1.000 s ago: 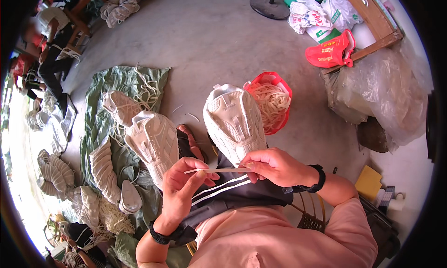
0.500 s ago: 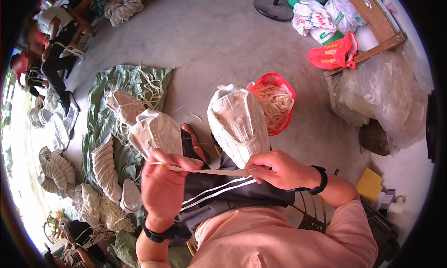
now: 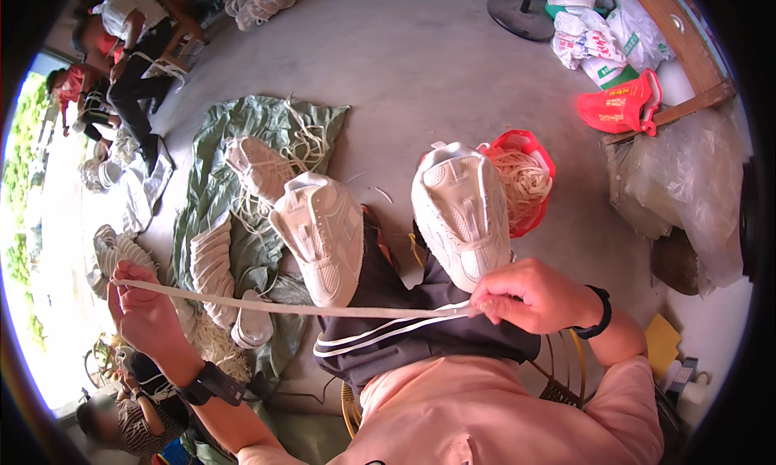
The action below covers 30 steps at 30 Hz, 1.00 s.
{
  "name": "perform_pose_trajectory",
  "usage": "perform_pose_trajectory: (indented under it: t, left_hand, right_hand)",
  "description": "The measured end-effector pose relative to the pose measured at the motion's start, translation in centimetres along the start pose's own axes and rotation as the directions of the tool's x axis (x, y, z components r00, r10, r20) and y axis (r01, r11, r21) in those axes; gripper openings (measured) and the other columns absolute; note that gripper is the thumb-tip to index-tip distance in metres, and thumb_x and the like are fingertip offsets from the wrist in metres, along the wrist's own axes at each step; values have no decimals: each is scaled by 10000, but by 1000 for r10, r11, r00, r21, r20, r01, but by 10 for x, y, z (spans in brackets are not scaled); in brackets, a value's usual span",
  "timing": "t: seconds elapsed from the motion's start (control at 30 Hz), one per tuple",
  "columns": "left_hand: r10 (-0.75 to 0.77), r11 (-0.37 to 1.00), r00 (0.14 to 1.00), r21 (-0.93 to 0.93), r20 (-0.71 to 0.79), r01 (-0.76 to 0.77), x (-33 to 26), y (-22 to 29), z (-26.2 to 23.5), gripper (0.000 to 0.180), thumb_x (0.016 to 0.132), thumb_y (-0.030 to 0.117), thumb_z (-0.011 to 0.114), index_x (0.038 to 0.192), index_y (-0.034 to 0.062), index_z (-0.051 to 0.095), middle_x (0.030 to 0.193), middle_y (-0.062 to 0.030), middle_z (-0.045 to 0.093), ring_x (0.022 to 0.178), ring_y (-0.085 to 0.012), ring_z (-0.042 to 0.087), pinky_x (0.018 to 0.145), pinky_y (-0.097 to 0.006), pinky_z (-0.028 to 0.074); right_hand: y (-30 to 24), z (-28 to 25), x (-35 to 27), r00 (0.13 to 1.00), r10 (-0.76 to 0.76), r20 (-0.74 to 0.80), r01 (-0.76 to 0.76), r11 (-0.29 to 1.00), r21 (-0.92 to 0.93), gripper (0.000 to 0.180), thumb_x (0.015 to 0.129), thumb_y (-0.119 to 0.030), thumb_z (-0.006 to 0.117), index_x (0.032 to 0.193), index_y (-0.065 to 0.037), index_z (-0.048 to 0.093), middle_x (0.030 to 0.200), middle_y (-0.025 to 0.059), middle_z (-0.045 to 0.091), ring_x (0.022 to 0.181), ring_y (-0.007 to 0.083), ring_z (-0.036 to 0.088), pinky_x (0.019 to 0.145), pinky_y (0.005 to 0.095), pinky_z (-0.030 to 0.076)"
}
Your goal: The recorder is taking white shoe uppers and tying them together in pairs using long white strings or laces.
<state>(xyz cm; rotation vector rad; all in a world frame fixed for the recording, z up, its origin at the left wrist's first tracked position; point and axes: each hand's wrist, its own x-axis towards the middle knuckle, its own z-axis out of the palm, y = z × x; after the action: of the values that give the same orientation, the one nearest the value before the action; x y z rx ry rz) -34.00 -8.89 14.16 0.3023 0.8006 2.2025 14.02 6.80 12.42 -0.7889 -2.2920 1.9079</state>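
Note:
A long flat white shoelace (image 3: 299, 307) is stretched taut across my lap. My left hand (image 3: 141, 311) grips its far left end, pulled out wide to the side. My right hand (image 3: 537, 295) pinches the other end near my right knee. Two white sneakers stand on my knees: one (image 3: 323, 234) on the left, one (image 3: 462, 210) on the right, just beyond my right hand. I wear dark trousers with white stripes and a pink top.
A red bag (image 3: 529, 178) full of white laces lies behind the right sneaker. A green cloth (image 3: 242, 141) on the concrete floor holds more white shoes and laces. People sit at the upper left. Bags and a wooden frame are at the upper right.
My left hand has swung far out to the left, drawing the lace out long and straight. My right hand stays by the right sneaker.

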Motion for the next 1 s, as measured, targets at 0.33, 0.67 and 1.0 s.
perform_pose_trajectory:
  t: [0.33,0.67,1.0]
  left_hand:
    - [-274,961,962,-26,-5,274,-17,-72,-18,145,968,176,505,955,37,542,682,23,435,559,-70,402,502,-218,346]
    - [-282,485,945,874,163,-6,1,-151,-36,490,895,157,690,1311,-4,488,670,86,333,578,-22,313,519,-195,239]
    - [-365,165,919,982,147,-92,-1,-171,-12,496,810,164,766,1206,11,510,634,77,476,555,-12,367,492,-194,296]
  right_hand:
    - [-40,53,28,935,-287,210,273,957,94,102,892,-44,587,958,6,648,767,81,661,701,240,651,652,345,519]
    - [-56,86,63,984,-154,88,152,988,31,122,926,-85,566,958,22,613,681,128,632,606,296,629,583,370,493]
    - [-55,89,88,995,86,54,-96,969,227,251,1001,-192,496,968,27,615,708,67,682,527,125,556,527,282,443]
